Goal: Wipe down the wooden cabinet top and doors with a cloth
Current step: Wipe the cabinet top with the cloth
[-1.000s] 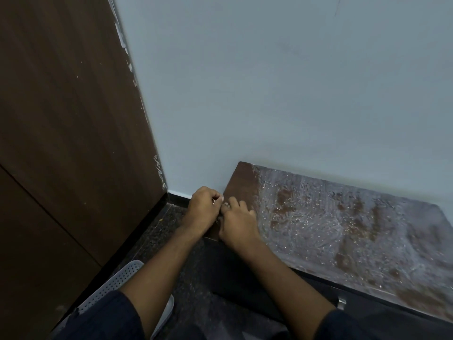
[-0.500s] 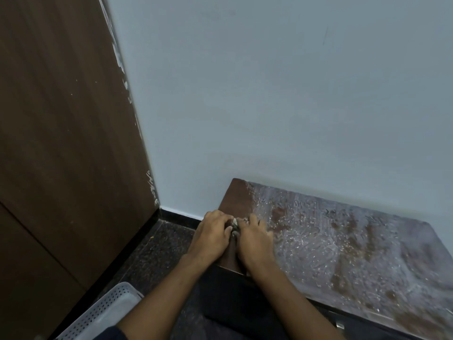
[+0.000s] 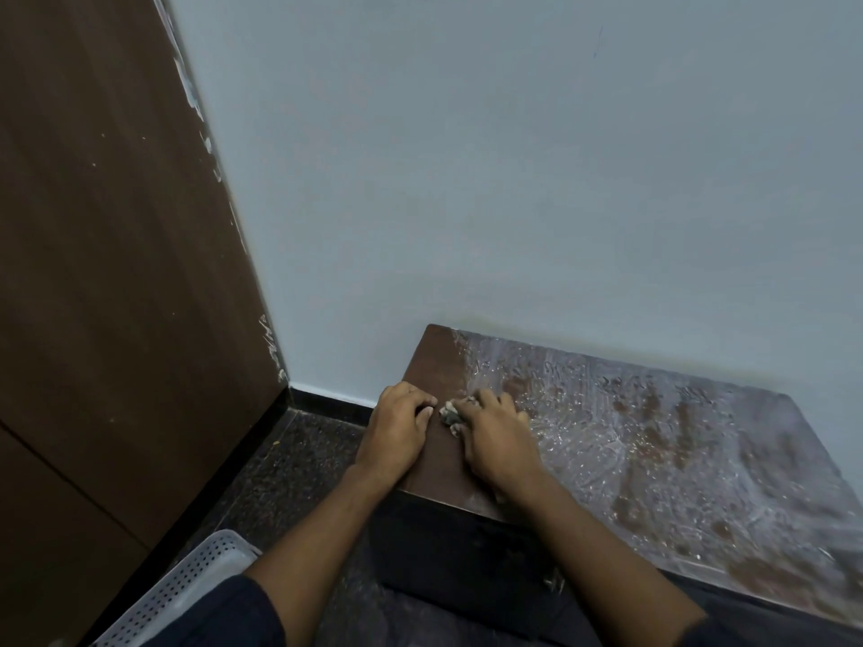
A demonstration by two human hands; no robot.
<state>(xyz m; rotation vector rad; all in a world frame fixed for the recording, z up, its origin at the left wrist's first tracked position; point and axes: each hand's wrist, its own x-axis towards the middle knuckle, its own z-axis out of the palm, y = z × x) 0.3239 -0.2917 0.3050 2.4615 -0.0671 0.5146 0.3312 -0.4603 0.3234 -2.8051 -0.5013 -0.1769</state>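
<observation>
**A:** Wooden top, dark brown, and only a narrow strip of it at the left end is bare. What's different from a second ago?

**B:** Both hands have moved off the front-left corner and further onto the cabinet top (image 3: pixel 432 366). The view has lifted too, so more of the wall (image 3: pixel 513 179) shows. The left hand (image 3: pixel 397 431) lies knuckles-up near the left edge, fingers curled under; I can't tell whether that grip holds anything. The right hand (image 3: pixel 495 441) pinches a small pale wad (image 3: pixel 450 415) between its fingertips, pressed to the wood.

**A:** Is that wad the cloth?

**B:** Too small and crumpled to say. It could be a bunched rag or rolled-up residue. It sits between the two hands, just at the border of the clean strip and the filmy, streaked layer (image 3: pixel 654 436) covering everything to the right.

**A:** So what does it mean for the job?

**B:** My guess is the work is early: one strip cleared, most of the top left, doors untouched. The front face (image 3: pixel 467 562) is in shadow below the hands.

**A:** Which way does the cabinet run?

**B:** Its long axis runs along the wall, from the left end near the hands off toward the lower right. The wad has no clear axis. A white perforated basket (image 3: pixel 187 590) stands on the floor (image 3: pixel 289 483) lower left, beside the brown door panel (image 3: pixel 116 273).
</observation>
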